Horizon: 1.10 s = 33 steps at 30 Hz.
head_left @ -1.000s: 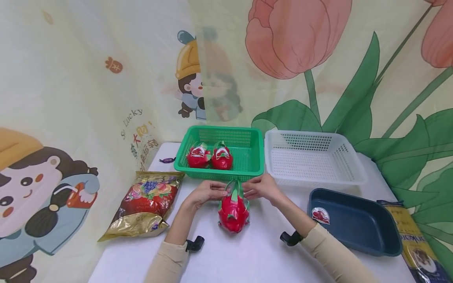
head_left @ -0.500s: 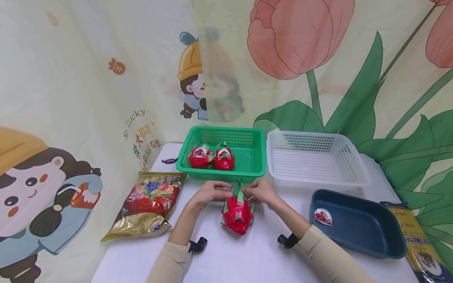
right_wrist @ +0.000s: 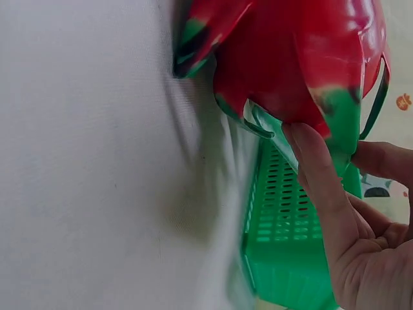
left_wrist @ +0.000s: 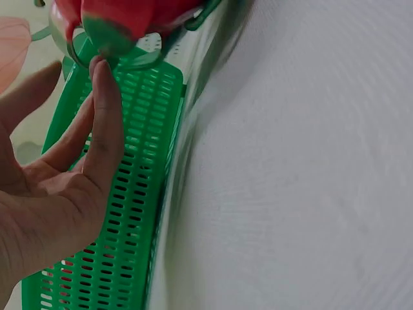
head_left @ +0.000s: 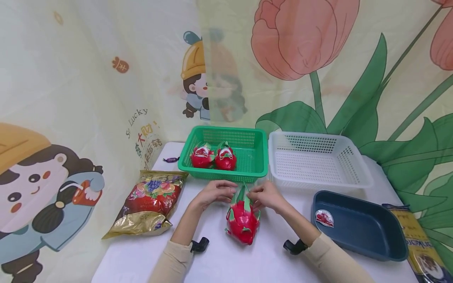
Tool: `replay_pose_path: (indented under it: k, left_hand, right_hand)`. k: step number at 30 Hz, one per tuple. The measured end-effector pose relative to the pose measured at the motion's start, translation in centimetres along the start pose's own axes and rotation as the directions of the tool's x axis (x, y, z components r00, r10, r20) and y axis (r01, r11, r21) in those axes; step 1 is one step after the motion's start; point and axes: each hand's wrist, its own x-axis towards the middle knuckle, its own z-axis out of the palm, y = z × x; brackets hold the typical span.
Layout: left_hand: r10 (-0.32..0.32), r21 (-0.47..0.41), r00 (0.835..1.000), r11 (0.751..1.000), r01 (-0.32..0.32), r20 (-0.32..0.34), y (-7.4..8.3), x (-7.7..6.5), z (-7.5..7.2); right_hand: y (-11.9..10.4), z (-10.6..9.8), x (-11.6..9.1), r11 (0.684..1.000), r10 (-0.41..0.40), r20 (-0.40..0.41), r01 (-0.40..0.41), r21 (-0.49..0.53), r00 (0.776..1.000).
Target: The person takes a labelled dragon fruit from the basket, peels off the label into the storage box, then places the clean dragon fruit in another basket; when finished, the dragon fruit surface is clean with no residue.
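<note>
A glossy red dragon fruit (head_left: 242, 224) with green leaf tips lies on the white table in the head view, its leafy end pointing away from me. My left hand (head_left: 217, 193) is at the left of those leaves; in the left wrist view its thumb and another fingertip meet at the tip of a green leaf (left_wrist: 106, 37), while one finger stays raised. From the right, my right hand (head_left: 268, 196) pinches a leaf (right_wrist: 342, 119) between thumb and finger, as the right wrist view shows. Two more dragon fruits (head_left: 225, 158) with round labels sit in the green basket (head_left: 226, 175) beyond.
A white basket (head_left: 320, 182) stands beside the green one. At right is a dark blue tray (head_left: 357, 224) with a label sticker (head_left: 324, 217), then a yellow packet (head_left: 421, 247). A red and gold candy bag (head_left: 148, 202) lies at left, with a purple wrapped candy (head_left: 171, 160) behind.
The dragon fruit has shifted slightly toward me and to the right, its near end swinging right. Both hands stay at its leaves; the right fingers have curled in more.
</note>
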Motion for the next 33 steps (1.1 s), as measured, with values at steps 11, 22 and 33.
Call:
replay_pose_path:
  k: [11, 22, 33]
  left_hand:
    - [0.04, -0.117, 0.999, 0.992, -0.043, -0.025, 0.4, 0.0, 1.1]
    - [-0.011, -0.241, 0.997, 0.97, 0.029, 0.073, 2.3, 1.9, 5.0]
    - [-0.122, -0.498, 0.989, 0.854, 0.148, 0.085, 3.2, 3.6, 7.8]
  right_hand:
    - [-0.6, -2.5, -3.5, 1.0, -0.012, 0.051, 0.011, 0.013, 0.999]
    - [-2.9, -8.2, -6.4, 0.998, -0.015, 0.015, 0.016, -0.065, 1.0]
    - [-4.3, -13.7, -7.8, 0.999, -0.025, -0.043, 0.023, -0.033, 0.999]
